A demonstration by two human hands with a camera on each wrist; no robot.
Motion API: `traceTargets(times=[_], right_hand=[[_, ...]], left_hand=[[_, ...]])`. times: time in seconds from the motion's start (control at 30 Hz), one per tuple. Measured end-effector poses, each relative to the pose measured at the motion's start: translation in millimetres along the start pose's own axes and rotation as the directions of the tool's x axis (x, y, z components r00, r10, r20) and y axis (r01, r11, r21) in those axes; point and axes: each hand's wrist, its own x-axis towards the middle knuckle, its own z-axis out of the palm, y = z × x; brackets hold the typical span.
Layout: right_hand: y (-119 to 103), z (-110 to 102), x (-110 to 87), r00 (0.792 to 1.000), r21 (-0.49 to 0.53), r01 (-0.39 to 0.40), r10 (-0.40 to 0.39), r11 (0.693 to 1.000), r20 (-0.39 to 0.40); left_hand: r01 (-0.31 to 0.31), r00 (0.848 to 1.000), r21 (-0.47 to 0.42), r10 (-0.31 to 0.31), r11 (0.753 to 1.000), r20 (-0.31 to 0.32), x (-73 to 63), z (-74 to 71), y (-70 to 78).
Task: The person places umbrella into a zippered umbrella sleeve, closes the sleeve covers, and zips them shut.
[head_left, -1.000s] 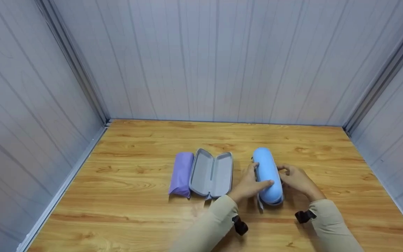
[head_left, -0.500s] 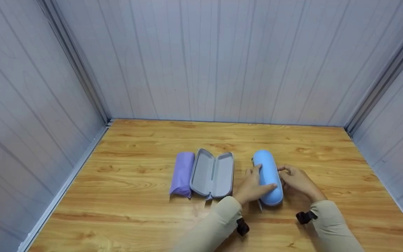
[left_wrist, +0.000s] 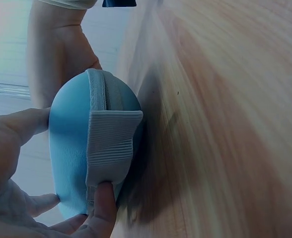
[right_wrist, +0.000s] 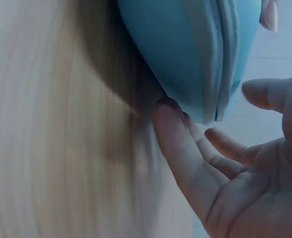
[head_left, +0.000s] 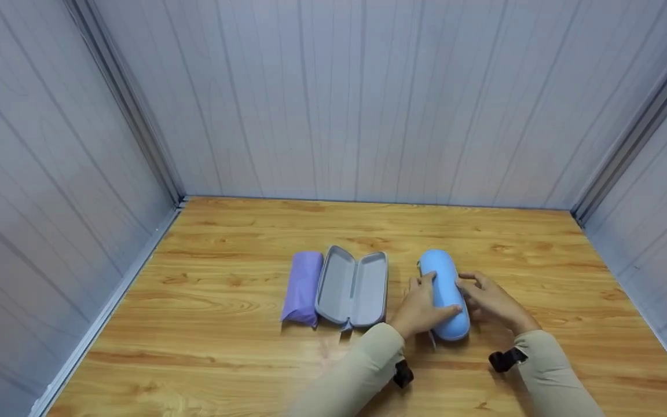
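Observation:
A light blue glasses case [head_left: 446, 292] with a grey zip edge lies closed on the table. My left hand [head_left: 421, 310] grips it from the left, thumb across the top near the front end and fingers along the far left side. In the left wrist view, a ribbed grey strip [left_wrist: 113, 144] spans the edge of the case, with a fingertip at its lower end. My right hand [head_left: 493, 298] is at the case's right side. In the right wrist view, its fingers are loosely spread, fingertips right at the case's underside and thumb apart from the shell.
A grey glasses case [head_left: 362, 292] lies open to the left of the left hand. Beside it is a purple case [head_left: 302, 286] with a flap-like front end. White panel walls [head_left: 333, 104] enclose the wooden table [head_left: 212, 347] at the back and sides.
The blue case has settled lower, its far end drawn slightly nearer. My left hand has shifted a little right with it. The right fingers have loosened from a curl at its side.

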Motion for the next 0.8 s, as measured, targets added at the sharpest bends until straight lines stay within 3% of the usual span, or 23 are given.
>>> traceTargets(times=[0.2, 0.57, 0.8], right_hand=[[1, 5, 7.1, 0.998, 0.126, -0.054, 0.048, 0.991, 0.048], [0, 10, 11.1, 0.997, 0.065, -0.073, 0.072, 0.995, 0.023], [0, 9, 11.3, 0.997, 0.087, -0.065, 0.062, 0.994, 0.039]], left_hand=[[0.003, 1.000, 0.049, -0.003, 0.999, 0.004, 0.6, -0.6, 3.4], [0.018, 0.998, 0.151, -0.026, 0.988, 0.054, 1.6, -1.7, 8.5], [0.011, 0.991, 0.302, -0.051, 0.953, 0.124, -2.2, -8.2, 16.0]])
